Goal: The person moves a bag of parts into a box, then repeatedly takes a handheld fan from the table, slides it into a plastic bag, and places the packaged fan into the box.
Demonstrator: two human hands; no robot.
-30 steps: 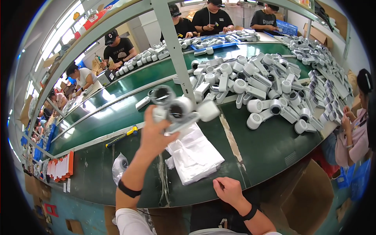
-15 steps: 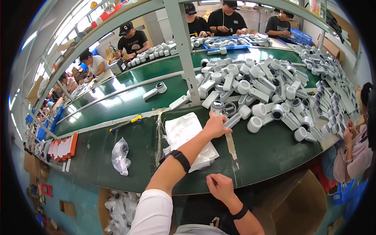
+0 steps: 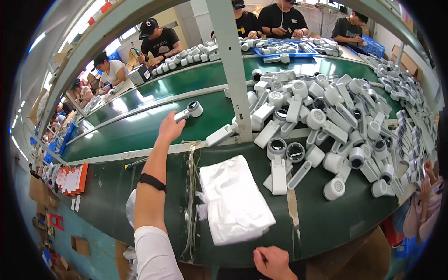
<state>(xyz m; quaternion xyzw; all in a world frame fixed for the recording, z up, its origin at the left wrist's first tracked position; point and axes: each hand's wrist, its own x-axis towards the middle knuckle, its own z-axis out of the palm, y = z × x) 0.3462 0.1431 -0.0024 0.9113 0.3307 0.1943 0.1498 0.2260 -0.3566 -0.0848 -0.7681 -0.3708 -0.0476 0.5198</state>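
My left hand (image 3: 171,127) reaches out over the green conveyor belt (image 3: 126,133). Its fingers close on the handle end of a white handheld device (image 3: 194,109) that has a round head and a dark ring face. Near the front edge of the dark green worktable (image 3: 252,256), my right hand (image 3: 274,263) is curled into a loose fist with nothing visible in it. Between the two lies a stack of white plastic bags (image 3: 235,198). Another such device (image 3: 278,175) rests to its right, handle toward me. My left forearm partly covers a clear-bagged item (image 3: 131,207).
A large heap of similar devices (image 3: 322,116) fills the right side. A metal post (image 3: 235,70) rises between belt and table. A yellow-and-black tool (image 3: 135,163) and orange-edged cards (image 3: 72,178) lie left. Several people work across the belt; another person's hands (image 3: 425,186) show far right.
My left hand has let go of a device by the heap and swung left to the lone one on the belt. My right hand stays curled near the edge. The view has shifted.
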